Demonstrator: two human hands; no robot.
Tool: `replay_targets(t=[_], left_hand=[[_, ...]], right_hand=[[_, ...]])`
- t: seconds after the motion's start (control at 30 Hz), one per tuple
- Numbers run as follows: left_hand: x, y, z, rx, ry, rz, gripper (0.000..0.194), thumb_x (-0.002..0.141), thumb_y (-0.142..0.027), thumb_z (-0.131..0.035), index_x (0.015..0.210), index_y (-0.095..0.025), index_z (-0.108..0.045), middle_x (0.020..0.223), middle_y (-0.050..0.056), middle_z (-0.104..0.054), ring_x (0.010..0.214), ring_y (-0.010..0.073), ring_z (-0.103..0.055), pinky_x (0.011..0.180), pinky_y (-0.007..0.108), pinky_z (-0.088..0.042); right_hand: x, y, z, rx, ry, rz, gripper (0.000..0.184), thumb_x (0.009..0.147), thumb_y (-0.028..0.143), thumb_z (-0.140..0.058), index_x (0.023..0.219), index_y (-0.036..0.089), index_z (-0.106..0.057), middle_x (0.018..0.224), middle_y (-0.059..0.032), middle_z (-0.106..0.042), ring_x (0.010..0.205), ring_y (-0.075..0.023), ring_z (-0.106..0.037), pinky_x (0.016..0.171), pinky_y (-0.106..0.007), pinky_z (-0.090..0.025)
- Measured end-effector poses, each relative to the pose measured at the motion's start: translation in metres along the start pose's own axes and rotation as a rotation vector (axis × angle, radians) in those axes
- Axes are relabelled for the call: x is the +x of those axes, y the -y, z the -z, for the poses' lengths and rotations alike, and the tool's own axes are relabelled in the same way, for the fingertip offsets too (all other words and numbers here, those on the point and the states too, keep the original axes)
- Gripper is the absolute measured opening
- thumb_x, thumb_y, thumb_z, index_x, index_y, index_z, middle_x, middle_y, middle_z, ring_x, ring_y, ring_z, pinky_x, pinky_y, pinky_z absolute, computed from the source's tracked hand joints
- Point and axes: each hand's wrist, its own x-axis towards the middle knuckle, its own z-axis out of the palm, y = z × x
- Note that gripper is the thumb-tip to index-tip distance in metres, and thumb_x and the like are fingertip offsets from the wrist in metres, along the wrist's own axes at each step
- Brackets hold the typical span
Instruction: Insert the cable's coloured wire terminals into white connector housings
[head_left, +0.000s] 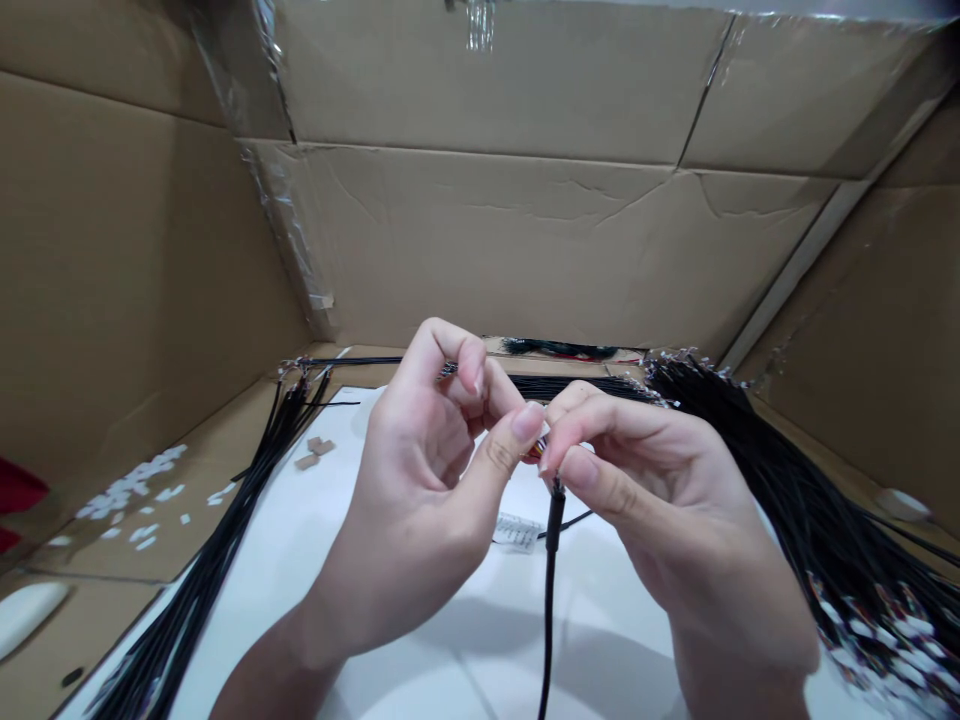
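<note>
Both my hands meet above a white sheet (315, 560) on the work surface. My left hand (427, 480) is closed, thumb and fingers pinching the fine coloured wire ends of a black cable (551, 580). My right hand (645, 490) is also closed, pinching the same cable end from the right, just above its black sheath. The cable hangs straight down between my wrists toward the bottom edge. A small white connector (519, 530) lies on the sheet just below my hands.
A bundle of black cables (225, 540) runs along the left of the sheet. A larger pile of black cables (810, 510) with white connectors lies on the right. Small white pieces (131, 495) are scattered at the left. Cardboard walls (525, 240) enclose the area.
</note>
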Motion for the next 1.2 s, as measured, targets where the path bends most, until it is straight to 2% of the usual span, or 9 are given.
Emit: replay_targets(t=[0.13,0.3,0.37,0.47,0.6,0.77,0.87,1.03,1.2], left_hand=[[0.0,-0.001,0.001,-0.043,0.046,0.003,0.029,0.09,-0.011,-0.062,0.082,-0.021,-0.036,0.071,-0.009,-0.052,0.065,-0.0004,-0.054,0.061,0.006,-0.046],[0.002,0.0,0.005,-0.07,0.11,0.013,0.027,0.091,-0.012,-0.06,0.083,-0.021,-0.036,0.07,-0.008,-0.052,0.065,0.0006,-0.053,0.061,0.008,-0.047],[0.003,0.001,0.006,-0.07,0.119,0.012,0.028,0.091,-0.011,-0.061,0.083,-0.02,-0.036,0.071,-0.008,-0.052,0.066,0.0009,-0.052,0.061,0.008,-0.047],[0.003,0.001,0.006,-0.035,0.102,-0.004,0.027,0.091,-0.008,-0.059,0.083,-0.021,-0.036,0.072,-0.007,-0.053,0.067,0.0016,-0.052,0.062,0.009,-0.046],[0.002,0.0,0.004,0.011,0.065,-0.039,0.03,0.09,-0.006,-0.057,0.083,-0.021,-0.033,0.071,-0.007,-0.054,0.066,0.0023,-0.051,0.061,0.01,-0.046],[0.002,0.001,0.0,0.088,0.03,-0.066,0.031,0.089,-0.008,-0.058,0.083,-0.023,-0.032,0.071,-0.006,-0.056,0.065,0.0045,-0.054,0.06,0.013,-0.048],[0.001,0.002,-0.004,0.119,-0.011,-0.09,0.032,0.087,-0.007,-0.06,0.081,-0.023,-0.032,0.069,-0.006,-0.057,0.064,0.0051,-0.055,0.06,0.013,-0.048],[-0.003,0.004,-0.008,0.043,-0.086,-0.118,0.032,0.088,-0.007,-0.06,0.081,-0.022,-0.033,0.071,-0.006,-0.059,0.065,0.0036,-0.057,0.063,0.01,-0.049],[-0.005,0.005,-0.004,-0.101,-0.095,-0.088,0.028,0.092,-0.011,-0.058,0.083,-0.022,-0.035,0.071,-0.007,-0.058,0.067,0.0022,-0.058,0.063,0.008,-0.048]], right_hand=[[0.004,0.001,0.009,0.156,0.092,-0.072,0.01,0.092,0.016,-0.062,0.083,0.016,-0.067,0.079,-0.0008,-0.055,0.077,-0.0092,-0.051,0.07,-0.022,-0.045],[0.01,-0.005,0.014,0.217,0.189,-0.009,0.009,0.09,0.011,-0.062,0.081,0.014,-0.064,0.078,-0.0012,-0.055,0.077,-0.0095,-0.051,0.071,-0.023,-0.045],[0.01,-0.006,0.014,0.183,0.187,0.036,0.009,0.09,0.008,-0.061,0.082,0.012,-0.063,0.081,-0.0016,-0.056,0.079,-0.0092,-0.054,0.072,-0.023,-0.047],[0.007,-0.007,0.009,0.001,0.083,0.162,0.009,0.089,0.005,-0.06,0.083,0.012,-0.06,0.085,-0.0024,-0.058,0.083,-0.0103,-0.059,0.076,-0.025,-0.051],[-0.001,-0.008,-0.002,-0.323,-0.152,0.32,0.013,0.088,0.003,-0.059,0.083,0.014,-0.055,0.082,-0.0014,-0.059,0.077,-0.0108,-0.059,0.067,-0.026,-0.051],[-0.007,-0.011,-0.01,-0.607,-0.291,0.382,0.018,0.084,-0.003,-0.055,0.082,0.014,-0.051,0.08,-0.0014,-0.057,0.074,-0.0107,-0.056,0.064,-0.026,-0.051],[-0.008,-0.01,-0.013,-0.686,-0.339,0.392,0.018,0.084,-0.004,-0.053,0.081,0.014,-0.051,0.081,-0.0012,-0.057,0.071,-0.009,-0.056,0.062,-0.024,-0.052],[-0.004,-0.002,-0.015,-0.455,-0.351,0.365,0.013,0.085,0.002,-0.06,0.078,0.013,-0.059,0.076,-0.0007,-0.062,0.075,-0.01,-0.062,0.065,-0.022,-0.053],[-0.002,0.002,-0.011,-0.253,-0.202,0.345,0.009,0.082,0.004,-0.067,0.087,0.011,-0.064,0.084,-0.0019,-0.063,0.085,-0.0097,-0.062,0.074,-0.018,-0.054]])
